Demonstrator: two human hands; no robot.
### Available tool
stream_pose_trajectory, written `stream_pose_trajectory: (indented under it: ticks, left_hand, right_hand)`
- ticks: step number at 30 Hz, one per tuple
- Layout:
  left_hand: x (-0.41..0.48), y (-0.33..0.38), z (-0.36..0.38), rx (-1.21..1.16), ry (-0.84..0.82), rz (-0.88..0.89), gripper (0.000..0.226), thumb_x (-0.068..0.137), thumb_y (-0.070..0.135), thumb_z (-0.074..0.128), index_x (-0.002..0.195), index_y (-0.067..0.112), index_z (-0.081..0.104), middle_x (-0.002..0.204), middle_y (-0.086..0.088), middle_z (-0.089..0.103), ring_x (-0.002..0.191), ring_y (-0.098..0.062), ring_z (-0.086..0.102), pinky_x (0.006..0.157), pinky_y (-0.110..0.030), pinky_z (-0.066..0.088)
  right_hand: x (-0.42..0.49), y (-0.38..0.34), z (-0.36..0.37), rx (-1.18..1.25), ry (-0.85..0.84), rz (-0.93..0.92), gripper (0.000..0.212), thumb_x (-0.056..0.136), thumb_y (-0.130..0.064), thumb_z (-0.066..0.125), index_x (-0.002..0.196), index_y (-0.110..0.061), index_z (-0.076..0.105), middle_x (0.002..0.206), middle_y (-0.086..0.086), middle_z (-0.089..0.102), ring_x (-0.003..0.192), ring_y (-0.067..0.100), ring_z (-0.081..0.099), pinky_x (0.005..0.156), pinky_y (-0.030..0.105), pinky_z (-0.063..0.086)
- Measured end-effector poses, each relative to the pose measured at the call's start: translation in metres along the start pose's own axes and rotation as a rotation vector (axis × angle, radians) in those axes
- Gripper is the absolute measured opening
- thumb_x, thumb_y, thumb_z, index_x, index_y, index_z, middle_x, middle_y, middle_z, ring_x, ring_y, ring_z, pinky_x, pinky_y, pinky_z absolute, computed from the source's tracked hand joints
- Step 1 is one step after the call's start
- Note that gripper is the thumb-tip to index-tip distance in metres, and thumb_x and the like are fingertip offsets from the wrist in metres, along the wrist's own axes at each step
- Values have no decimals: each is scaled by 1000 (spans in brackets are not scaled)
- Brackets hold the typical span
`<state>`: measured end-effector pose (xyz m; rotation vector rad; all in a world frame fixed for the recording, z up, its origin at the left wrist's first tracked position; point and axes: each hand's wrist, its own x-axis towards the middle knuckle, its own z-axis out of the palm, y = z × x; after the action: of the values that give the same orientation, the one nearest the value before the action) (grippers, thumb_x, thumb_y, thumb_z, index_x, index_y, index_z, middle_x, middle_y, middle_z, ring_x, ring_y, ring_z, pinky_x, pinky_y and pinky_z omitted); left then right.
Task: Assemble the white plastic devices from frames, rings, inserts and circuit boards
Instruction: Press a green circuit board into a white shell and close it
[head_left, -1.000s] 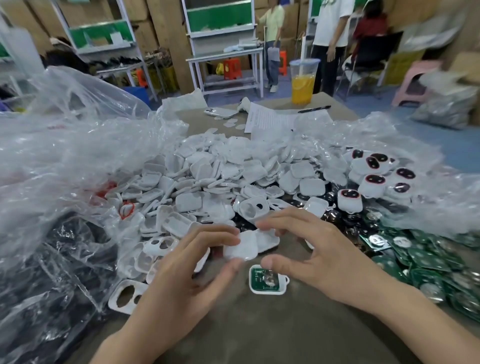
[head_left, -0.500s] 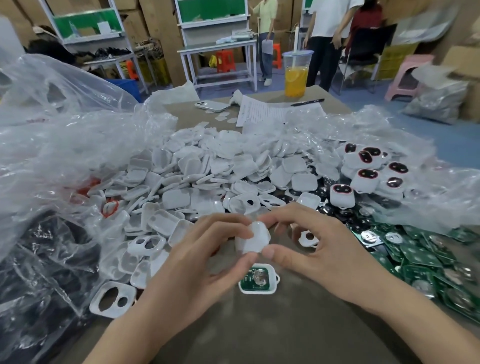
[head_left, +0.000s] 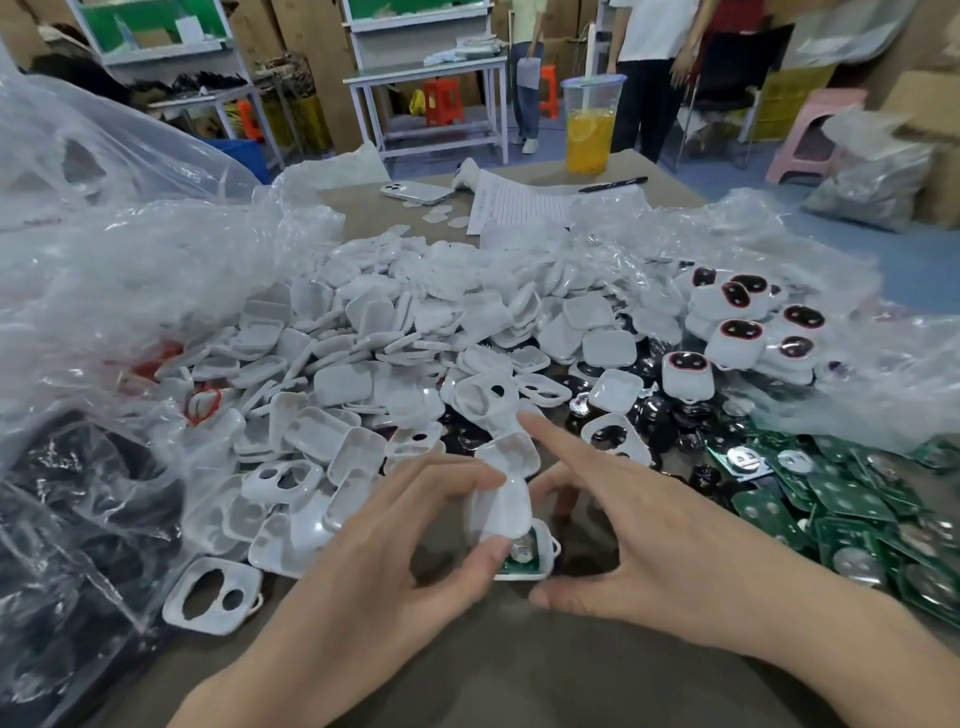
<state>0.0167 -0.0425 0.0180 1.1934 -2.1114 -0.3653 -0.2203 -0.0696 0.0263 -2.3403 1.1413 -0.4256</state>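
My left hand (head_left: 395, 540) pinches a white plastic cover (head_left: 497, 506) between thumb and fingers, held tilted just over a white frame with a green circuit board in it (head_left: 524, 558) on the table. My right hand (head_left: 639, 525) is beside it, index finger stretched out, thumb low next to the frame, other fingers curled behind the cover; whether they touch it is unclear. A big heap of white covers and frames (head_left: 395, 353) lies behind. Green circuit boards (head_left: 852, 509) are piled at the right. Finished white devices with dark windows (head_left: 737, 332) sit at the back right.
Crinkled clear plastic bags (head_left: 119, 270) surround the heap left and right. A white frame with two holes (head_left: 210, 595) lies at the left front. A cup of orange drink (head_left: 589, 124), a pen, a paper and a phone stand at the table's far end. People stand beyond.
The white cover has come down from mid-air to just above the frame with the board. My right index finger has let go of it and straightened out.
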Motion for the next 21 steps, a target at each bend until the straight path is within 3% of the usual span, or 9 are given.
stream_pose_trajectory:
  ticks: [5,14,21]
  left_hand:
    - [1,5,-3,39,-92,9,35,91,51,61,122,36,59,124,31,54,115,16,51,94,0,34]
    - [1,3,-3,51,-205,-15,35,94,57,56,126,43,55,126,30,54,122,3,54,98,-18,42]
    - [0,0,-2,44,-218,-7,33,95,54,58,125,41,56,127,30,54,121,3,54,97,-20,43]
  right_hand:
    - [1,1,5,-30,22,-14,105,78,-70,58,139,-65,-27,122,-24,55,114,-3,43,98,3,25]
    - [2,3,7,18,40,-1,100,78,-71,57,142,-66,-20,121,-26,55,116,0,45,100,6,27]
    - [3,4,7,5,29,2,96,79,-71,57,140,-69,-17,122,-29,52,119,-3,42,101,5,25]
